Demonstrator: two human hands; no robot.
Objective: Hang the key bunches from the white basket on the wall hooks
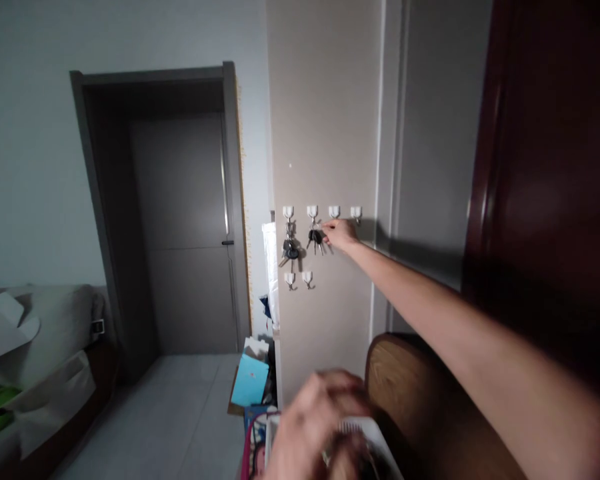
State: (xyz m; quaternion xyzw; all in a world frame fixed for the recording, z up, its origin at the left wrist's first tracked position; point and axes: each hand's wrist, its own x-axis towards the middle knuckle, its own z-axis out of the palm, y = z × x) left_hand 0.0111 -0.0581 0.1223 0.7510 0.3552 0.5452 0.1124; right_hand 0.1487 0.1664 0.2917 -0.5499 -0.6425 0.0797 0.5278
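Note:
My right hand reaches out to the panel, its thumb and fingers pinched at the ring of a bunch of keys. These keys hang just below a white hook in the upper row. To their left, a second bunch of keys with black heads hangs from the leftmost hook. Low in front of me, my left hand is smeared by motion over a white basket. Its fingers are too blurred to read, and the basket's contents are mostly hidden.
Two more hooks sit lower on the panel. A brown wooden board stands right of the basket, and a blue box left of it. A grey door and a sofa are at the left.

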